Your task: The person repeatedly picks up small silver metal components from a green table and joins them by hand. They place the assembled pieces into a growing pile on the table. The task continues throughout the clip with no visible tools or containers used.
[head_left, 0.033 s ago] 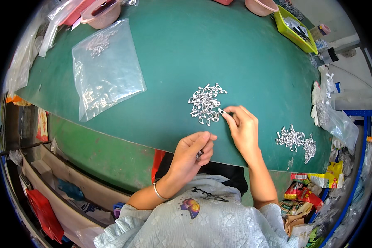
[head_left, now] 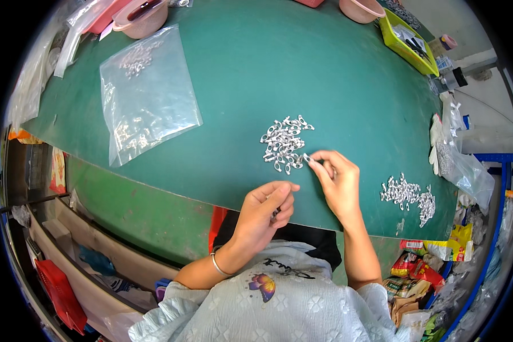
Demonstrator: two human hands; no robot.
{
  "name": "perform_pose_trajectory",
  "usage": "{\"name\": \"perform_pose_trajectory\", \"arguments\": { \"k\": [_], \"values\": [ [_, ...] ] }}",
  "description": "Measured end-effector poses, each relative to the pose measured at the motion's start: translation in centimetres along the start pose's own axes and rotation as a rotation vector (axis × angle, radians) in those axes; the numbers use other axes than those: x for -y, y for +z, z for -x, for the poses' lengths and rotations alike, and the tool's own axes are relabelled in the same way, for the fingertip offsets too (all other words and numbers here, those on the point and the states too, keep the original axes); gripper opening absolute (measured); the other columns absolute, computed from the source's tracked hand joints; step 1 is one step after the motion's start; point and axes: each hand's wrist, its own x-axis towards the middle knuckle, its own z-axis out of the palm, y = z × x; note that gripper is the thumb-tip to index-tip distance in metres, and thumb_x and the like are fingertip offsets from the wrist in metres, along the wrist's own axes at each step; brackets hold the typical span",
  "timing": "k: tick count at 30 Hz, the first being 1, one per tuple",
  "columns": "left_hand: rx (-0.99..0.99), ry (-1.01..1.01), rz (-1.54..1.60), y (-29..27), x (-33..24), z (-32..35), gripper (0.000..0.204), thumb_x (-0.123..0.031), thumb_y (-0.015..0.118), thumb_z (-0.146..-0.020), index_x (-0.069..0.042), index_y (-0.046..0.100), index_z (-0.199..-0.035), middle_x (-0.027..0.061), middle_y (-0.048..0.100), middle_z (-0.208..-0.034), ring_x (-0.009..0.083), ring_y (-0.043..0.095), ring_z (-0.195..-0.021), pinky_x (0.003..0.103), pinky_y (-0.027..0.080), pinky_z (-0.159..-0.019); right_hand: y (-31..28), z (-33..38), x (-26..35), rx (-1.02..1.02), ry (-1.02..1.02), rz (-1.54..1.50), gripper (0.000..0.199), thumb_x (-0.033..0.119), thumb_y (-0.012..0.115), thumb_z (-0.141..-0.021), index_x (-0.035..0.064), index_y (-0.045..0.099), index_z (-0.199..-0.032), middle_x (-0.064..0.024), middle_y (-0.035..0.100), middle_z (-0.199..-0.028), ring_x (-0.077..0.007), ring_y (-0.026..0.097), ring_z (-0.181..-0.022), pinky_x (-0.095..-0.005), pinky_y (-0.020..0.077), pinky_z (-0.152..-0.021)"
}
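Observation:
A pile of small silver metal clasps [head_left: 284, 142] lies on the green table [head_left: 279, 68]. My right hand [head_left: 337, 181] rests on the table just right of that pile, thumb and forefinger pinching one clasp at the pile's lower edge. My left hand [head_left: 266, 212] hovers at the table's near edge with its fingers curled around a small metal piece that is mostly hidden. A second, smaller heap of silver clasps [head_left: 407, 196] sits to the right of my right hand.
A clear plastic bag [head_left: 145, 97] holding a few clasps lies at the left. Pink bowls [head_left: 139, 17] stand at the back left and back centre. A yellow-green tray [head_left: 407, 37] is at the back right. More plastic bags [head_left: 459, 159] hang off the right edge.

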Motion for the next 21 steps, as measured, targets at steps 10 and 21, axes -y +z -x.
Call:
{"name": "perform_pose_trajectory", "arguments": {
  "k": [10, 21],
  "values": [
    [0.031, 0.352, -0.67, 2.1, -0.1, 0.9, 0.018, -0.001, 0.063, -0.076, 0.001, 0.064, -0.094, -0.0017, 0.049, -0.067, 0.0039, 0.042, -0.06, 0.018, 0.032, -0.052, -1.1, 5.2, 2.0, 0.139, 0.155, -0.833, 0.015, -0.006, 0.062, -0.076, -0.0013, 0.061, -0.091, 0.0071, 0.036, -0.064, -0.0016, 0.031, -0.059, -0.0161, 0.0271, -0.053],
    [0.137, 0.67, -0.89, 3.4, 0.0, 3.1, 0.021, 0.002, 0.069, -0.068, -0.004, 0.068, -0.088, 0.0013, 0.051, -0.063, 0.0058, 0.042, -0.052, 0.021, 0.031, -0.046, -1.3, 7.4, 2.2, 0.306, 0.257, -1.343, 0.021, 0.011, 0.062, -0.082, -0.0029, 0.054, -0.096, 0.0002, 0.047, -0.074, -0.0059, 0.042, -0.062, -0.019, 0.0346, -0.053]
  ]
}}
